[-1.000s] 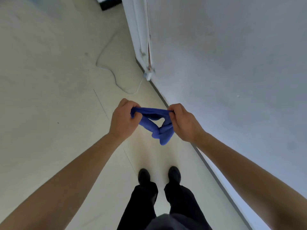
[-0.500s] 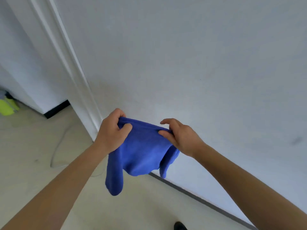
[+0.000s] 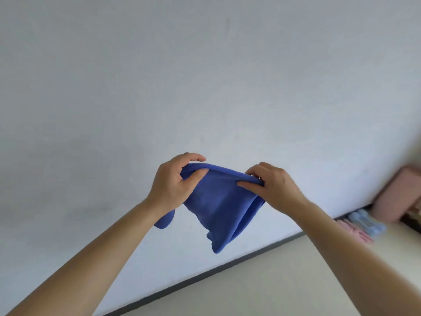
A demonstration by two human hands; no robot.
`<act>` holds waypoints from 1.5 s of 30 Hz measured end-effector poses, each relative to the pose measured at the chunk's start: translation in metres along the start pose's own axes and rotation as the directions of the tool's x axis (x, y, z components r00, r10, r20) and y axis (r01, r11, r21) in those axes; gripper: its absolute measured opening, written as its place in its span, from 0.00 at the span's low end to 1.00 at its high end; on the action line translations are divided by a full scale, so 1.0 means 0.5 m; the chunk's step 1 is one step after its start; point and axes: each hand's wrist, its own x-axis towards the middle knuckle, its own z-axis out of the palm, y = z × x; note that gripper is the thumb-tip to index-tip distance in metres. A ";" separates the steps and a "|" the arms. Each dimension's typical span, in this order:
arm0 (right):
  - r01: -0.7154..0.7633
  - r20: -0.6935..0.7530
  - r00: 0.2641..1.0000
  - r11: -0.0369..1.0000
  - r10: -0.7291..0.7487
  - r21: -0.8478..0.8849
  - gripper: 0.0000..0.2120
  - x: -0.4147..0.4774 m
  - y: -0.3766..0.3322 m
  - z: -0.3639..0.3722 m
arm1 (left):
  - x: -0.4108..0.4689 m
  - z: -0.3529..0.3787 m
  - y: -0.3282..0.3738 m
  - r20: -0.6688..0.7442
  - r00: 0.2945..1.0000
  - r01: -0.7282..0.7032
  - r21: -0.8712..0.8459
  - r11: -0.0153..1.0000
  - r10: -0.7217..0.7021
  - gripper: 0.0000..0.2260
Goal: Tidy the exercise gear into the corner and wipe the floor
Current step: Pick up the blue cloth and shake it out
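With left hand [image 3: 173, 188] and right hand [image 3: 276, 189] up before a pale wall [image 3: 205, 76], gripping the top edge of a blue cloth [image 3: 218, 204], thumb in front and fingers curled over at each end. Held in mid-air, well above the floor [image 3: 273, 283]; hanging in folds between the hands, one tail showing under the left wrist. Hard to tell how many layers. Blurred at far right of the head view, near the dark skirting [image 3: 205, 273]: a pink block [image 3: 396, 197] cut off by the frame, a light blue item [image 3: 364, 221] and a pink item [image 3: 355, 232] on the floor, too smeared to identify. Forearms cut off at the bottom edge.
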 end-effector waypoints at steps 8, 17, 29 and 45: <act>-0.340 -0.335 0.901 0.929 0.276 -0.148 0.08 -0.270 0.464 -0.388 | 0.159 0.577 0.282 0.210 0.976 0.007 -0.286 0.958 0.056 0.07; -0.590 -0.557 0.687 0.805 0.466 -0.054 0.05 -0.434 0.860 -0.691 | 0.292 1.135 0.508 0.420 0.897 0.035 -0.376 0.926 0.137 0.05; -0.753 -0.647 0.575 0.633 0.501 -0.179 0.06 -0.432 1.396 -1.026 | 0.611 1.810 0.728 0.691 0.623 0.011 -0.478 0.878 0.368 0.06; -0.609 -0.625 0.667 0.780 0.406 -0.143 0.04 -0.408 2.222 -1.430 | 0.961 2.632 0.997 0.569 0.731 -0.167 -0.385 0.908 0.376 0.05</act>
